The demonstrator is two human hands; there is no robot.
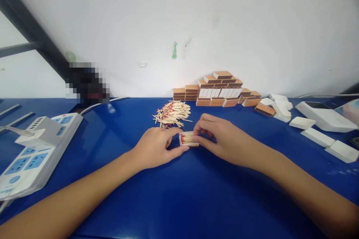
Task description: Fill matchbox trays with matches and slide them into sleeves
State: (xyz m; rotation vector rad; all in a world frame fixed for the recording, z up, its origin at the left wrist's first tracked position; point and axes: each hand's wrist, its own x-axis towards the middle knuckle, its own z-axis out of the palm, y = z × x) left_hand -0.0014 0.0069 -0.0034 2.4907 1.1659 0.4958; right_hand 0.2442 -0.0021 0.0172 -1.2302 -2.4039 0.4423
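Note:
A small white matchbox tray point(180, 141) lies on the blue table, filled with red-headed matches point(187, 139) whose heads point left. Its left end is held between the thumb and forefinger of my left hand point(154, 148). Over the tray's right end, my right hand point(221, 139) has its thumb and fingers pinched on the plain ends of the matches; the fingertips partly hide that end. Just behind the tray, a loose heap of matches point(174, 113) is spread on the table.
Brown matchboxes point(220, 82) are stacked against the wall. Several white trays point(316, 136) lie at the right, near a white device point(327, 117). At the left stands a power strip point(53, 153) with a plugged-in charger point(39, 133). A cable point(102, 103) runs behind it.

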